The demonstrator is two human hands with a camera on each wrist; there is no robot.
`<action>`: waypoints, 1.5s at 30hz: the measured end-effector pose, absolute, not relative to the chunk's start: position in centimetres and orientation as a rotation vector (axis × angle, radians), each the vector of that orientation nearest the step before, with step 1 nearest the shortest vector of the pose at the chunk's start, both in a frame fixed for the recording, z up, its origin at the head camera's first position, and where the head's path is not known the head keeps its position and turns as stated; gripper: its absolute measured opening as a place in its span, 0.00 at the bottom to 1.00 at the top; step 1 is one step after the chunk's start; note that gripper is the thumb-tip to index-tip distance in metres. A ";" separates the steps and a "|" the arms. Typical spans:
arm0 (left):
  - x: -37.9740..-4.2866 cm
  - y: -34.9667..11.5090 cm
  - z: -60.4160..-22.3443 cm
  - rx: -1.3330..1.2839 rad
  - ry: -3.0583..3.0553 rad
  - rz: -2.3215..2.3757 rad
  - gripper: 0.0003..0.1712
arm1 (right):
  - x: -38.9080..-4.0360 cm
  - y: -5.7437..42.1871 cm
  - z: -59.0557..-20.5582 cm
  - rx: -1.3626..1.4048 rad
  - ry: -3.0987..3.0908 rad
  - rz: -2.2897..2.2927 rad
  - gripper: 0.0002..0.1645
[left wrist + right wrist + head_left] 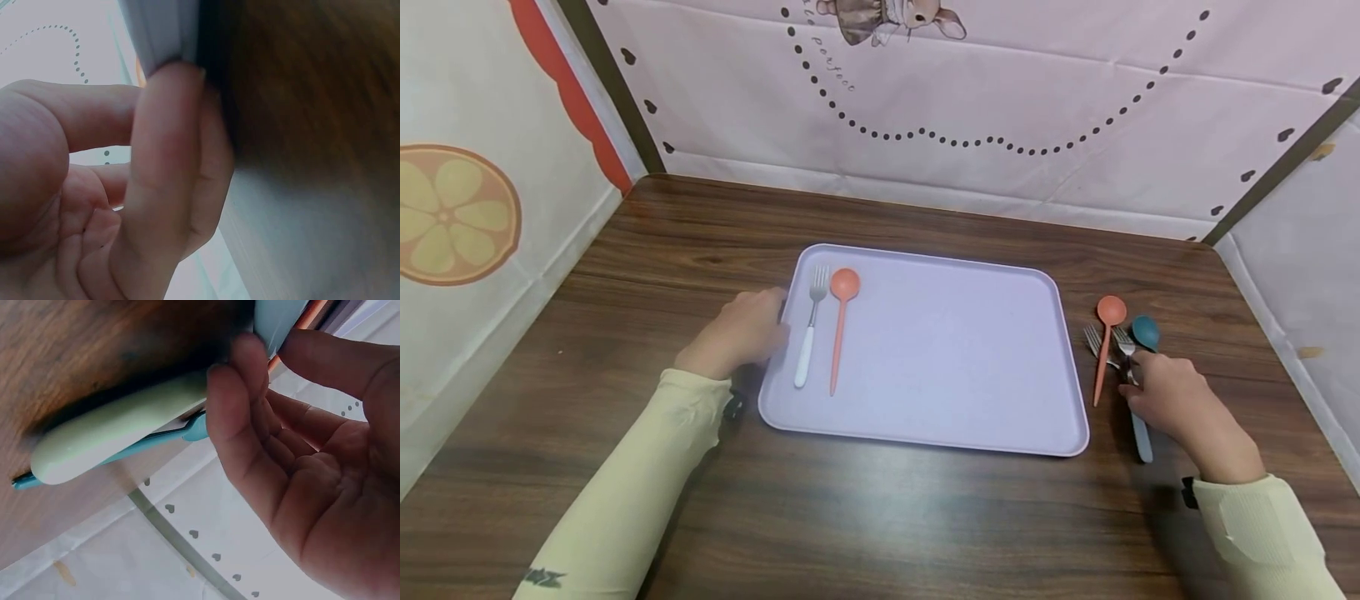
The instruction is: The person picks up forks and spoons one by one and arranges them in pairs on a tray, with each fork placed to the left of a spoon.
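Your L hand point(737, 333) pinches tray point(955, 358) rim. Your R hand point(1168, 396) pinches pale fork handle point(274, 324) nr orange spoon point(1111, 311) + teal spoon point(1146, 332).

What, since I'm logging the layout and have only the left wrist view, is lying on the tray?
Observer: A white-handled fork and an orange spoon lie side by side near the left end of the tray.
Operator: And what is going on to the right of it?
Observer: The right hand is over there, its thumb and fingers at a blue-handled fork.
Operator: Is there anything just beyond that hand?
Observer: Yes, the bowl of a teal spoon shows there in the head view.
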State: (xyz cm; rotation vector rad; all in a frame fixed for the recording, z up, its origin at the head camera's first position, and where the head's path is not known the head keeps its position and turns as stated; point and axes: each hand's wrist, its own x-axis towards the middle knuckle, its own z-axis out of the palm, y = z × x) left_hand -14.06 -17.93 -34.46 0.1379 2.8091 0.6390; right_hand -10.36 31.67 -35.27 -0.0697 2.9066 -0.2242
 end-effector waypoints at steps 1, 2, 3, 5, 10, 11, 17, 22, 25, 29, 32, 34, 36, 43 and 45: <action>-14.1 -17.9 -34.5 0.140 2.809 0.639 0.30 | -10.3 31.7 -35.2 -0.067 2.905 -0.223 0.22; -14.1 -17.9 -34.5 0.142 2.808 0.639 0.30 | -10.3 31.7 -35.2 -0.065 2.902 -0.221 0.23; -14.1 -17.9 -34.5 0.145 2.807 0.639 0.30 | -10.3 31.7 -35.1 -0.063 2.902 -0.220 0.23; -14.1 -18.0 -34.4 0.148 2.804 0.644 0.30 | -10.3 31.7 -35.0 -0.061 2.905 -0.219 0.25; -14.2 -18.1 -34.5 0.151 2.803 0.647 0.29 | -10.1 31.7 -34.8 -0.050 2.898 -0.237 0.30; -14.2 -18.1 -34.5 0.151 2.807 0.642 0.29 | -10.1 31.7 -34.7 -0.044 2.894 -0.240 0.30; -14.2 -18.1 -34.4 0.134 2.795 0.644 0.29 | -10.0 31.7 -34.6 -0.049 2.912 -0.246 0.20; -14.2 -18.0 -34.2 0.110 2.759 0.666 0.30 | -9.9 31.6 -34.5 -0.052 2.946 -0.271 0.19; -14.2 -18.0 -34.1 0.124 2.773 0.648 0.29 | -9.9 31.4 -34.4 -0.050 2.946 -0.287 0.21; -14.4 -18.1 -34.1 0.142 2.788 0.628 0.29 | -10.0 31.0 -34.1 -0.086 2.969 -0.313 0.15; -14.4 -18.1 -34.1 0.144 2.789 0.625 0.29 | -9.9 30.8 -33.9 -0.130 2.999 -0.342 0.11; -14.4 -18.2 -34.1 0.144 2.790 0.624 0.29 | -9.9 30.6 -33.8 -0.149 3.002 -0.358 0.13; -14.4 -18.2 -34.1 0.149 2.794 0.620 0.29 | -10.0 30.5 -33.7 -0.156 2.995 -0.376 0.20; -14.1 -18.2 -34.0 0.137 2.770 0.651 0.29 | -10.0 29.7 -33.3 -0.169 2.994 -0.440 0.28; -14.1 -18.1 -33.9 0.131 2.762 0.659 0.29 | -10.0 29.4 -33.2 -0.172 2.998 -0.454 0.26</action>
